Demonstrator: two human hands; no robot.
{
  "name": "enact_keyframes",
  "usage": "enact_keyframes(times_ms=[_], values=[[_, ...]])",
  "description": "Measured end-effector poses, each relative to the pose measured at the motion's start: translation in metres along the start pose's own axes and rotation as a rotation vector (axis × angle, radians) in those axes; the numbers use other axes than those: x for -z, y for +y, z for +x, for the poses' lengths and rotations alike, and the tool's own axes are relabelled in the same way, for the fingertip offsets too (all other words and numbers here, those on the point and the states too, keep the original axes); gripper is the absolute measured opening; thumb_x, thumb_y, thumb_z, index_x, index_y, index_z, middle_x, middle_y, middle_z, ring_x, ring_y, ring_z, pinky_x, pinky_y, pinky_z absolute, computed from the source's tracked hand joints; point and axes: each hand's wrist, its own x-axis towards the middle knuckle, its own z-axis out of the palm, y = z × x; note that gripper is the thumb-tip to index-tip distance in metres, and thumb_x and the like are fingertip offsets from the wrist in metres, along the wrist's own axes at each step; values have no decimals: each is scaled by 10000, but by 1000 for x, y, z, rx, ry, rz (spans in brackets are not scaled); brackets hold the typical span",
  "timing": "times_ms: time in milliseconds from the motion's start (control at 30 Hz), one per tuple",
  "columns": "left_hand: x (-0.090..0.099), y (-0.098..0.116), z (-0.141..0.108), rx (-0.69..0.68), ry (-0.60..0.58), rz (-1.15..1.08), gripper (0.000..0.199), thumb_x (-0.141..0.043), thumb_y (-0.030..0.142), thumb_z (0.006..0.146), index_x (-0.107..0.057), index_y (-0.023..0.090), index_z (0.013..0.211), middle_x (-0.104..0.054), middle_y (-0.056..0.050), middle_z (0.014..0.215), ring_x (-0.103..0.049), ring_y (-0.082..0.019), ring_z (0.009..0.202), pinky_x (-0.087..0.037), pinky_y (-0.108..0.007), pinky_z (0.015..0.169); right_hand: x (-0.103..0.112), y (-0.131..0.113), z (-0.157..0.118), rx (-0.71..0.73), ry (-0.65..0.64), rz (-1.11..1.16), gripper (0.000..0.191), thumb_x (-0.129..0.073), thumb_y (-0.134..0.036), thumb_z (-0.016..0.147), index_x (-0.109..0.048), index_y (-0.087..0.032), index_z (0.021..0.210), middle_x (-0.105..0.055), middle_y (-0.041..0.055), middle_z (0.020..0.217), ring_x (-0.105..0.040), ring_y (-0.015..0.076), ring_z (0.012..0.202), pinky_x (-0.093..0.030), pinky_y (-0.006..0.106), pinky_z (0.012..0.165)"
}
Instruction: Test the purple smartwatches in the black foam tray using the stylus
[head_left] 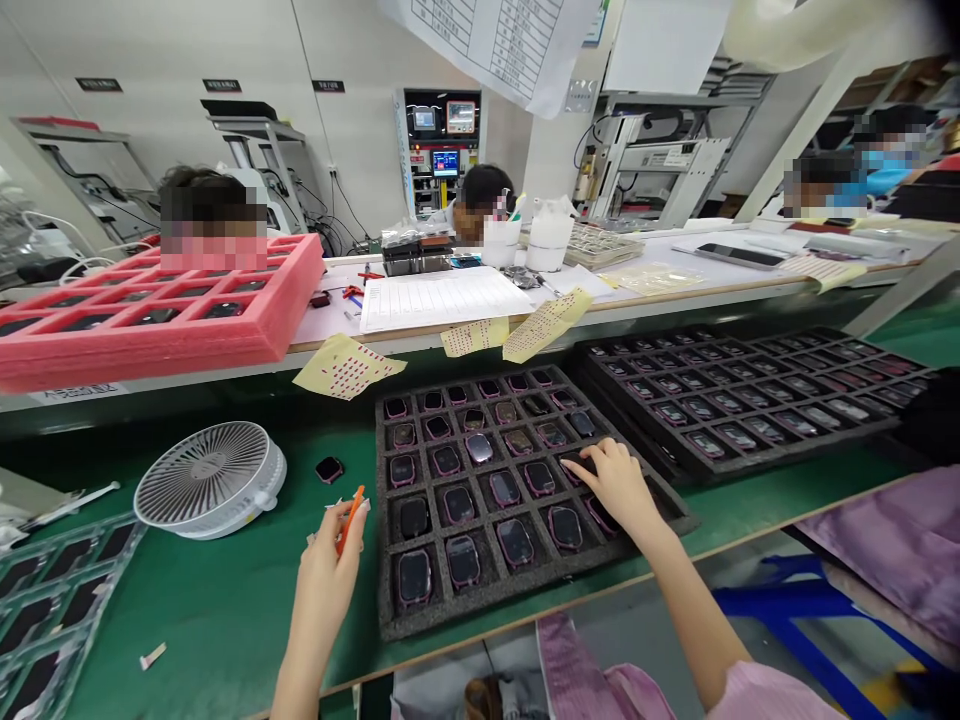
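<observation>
My left hand [334,545] is closed round a slim orange tool [350,520], whose exact kind I cannot make out; something small and pale also shows by the fingertips. Just beyond lies a single smartwatch case [329,469] on the green bench. Over the right side of a black foam tray [480,492], my right hand [619,485] has its thumb and fingers pinched at a dark smartwatch case [573,474] in its compartment. The fingers partly cover that case. Similar purple-rimmed cases with dark screens fill most of the tray's visible compartments.
A round white fan [214,478] stands at left, beyond a clear tray [67,600] of dark parts. More black trays [739,390] sit at right. A raised shelf [660,290] bears a pink foam tray [277,320] and papers. Other people sit behind it.
</observation>
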Motion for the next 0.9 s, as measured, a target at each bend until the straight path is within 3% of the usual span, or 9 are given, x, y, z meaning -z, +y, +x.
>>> enact_keyframes(times_ms=[167, 300, 367, 467, 567, 733, 900], values=[[-13, 34, -15, -120, -131, -189, 445, -409, 581, 870, -555, 198, 1041, -493, 27, 615, -478, -160, 543, -353, -245, 523, 17, -27, 5, -133, -77, 581, 374, -540, -593, 822, -493, -222, 811, -546, 29, 701, -541, 214, 671, -436, 338, 624], [-27, 64, -27, -161, -466, -445, 397, -398, 556, 900, -526, 186, 967, -359, 67, 576, -329, -104, 485, -258, -210, 469, 47, -75, 1, -293, -170, 1191, 457, -635, -480, 807, -479, -239, 1163, -507, -39, 650, -505, 147, 540, -363, 223, 426], [-37, 77, -31, -168, -616, -540, 398, -388, 547, 910, -530, 176, 905, -331, 79, 545, -281, -86, 460, -233, -202, 454, 56, -103, -2, -335, -319, 1498, 392, -637, -451, 814, -522, -232, 1117, -551, -21, 680, -520, 131, 516, -336, 193, 369], [-51, 90, -34, -194, -675, -590, 397, -375, 520, 927, -538, 168, 842, -325, 86, 505, -259, -75, 446, -221, -202, 457, 59, -135, -4, -384, -448, 1771, 250, -664, -405, 804, -552, -222, 932, -532, -42, 633, -484, 90, 426, -305, 155, 308], [-59, 94, -35, -215, -653, -606, 387, -376, 508, 935, -533, 170, 831, -330, 89, 493, -260, -75, 446, -220, -206, 466, 55, -153, -5, -415, -479, 1880, 243, -677, -396, 801, -516, -221, 853, -519, -67, 610, -414, 48, 341, -271, 131, 273], [-61, 94, -32, -234, -625, -617, 388, -388, 502, 928, -532, 166, 799, -342, 89, 476, -266, -73, 427, -226, -210, 458, 49, -160, -7, -422, -467, 1906, 279, -660, -430, 818, -480, -216, 820, -473, -93, 526, -372, 40, 301, -258, 129, 277], [-58, 95, -29, -212, -637, -616, 378, -417, 476, 917, -563, 153, 787, -342, 92, 439, -255, -66, 403, -219, -203, 440, 47, -157, -10, -369, -347, 1794, 268, -674, -402, 821, -486, -211, 834, -442, -108, 520, -344, 17, 315, -247, 117, 310]])
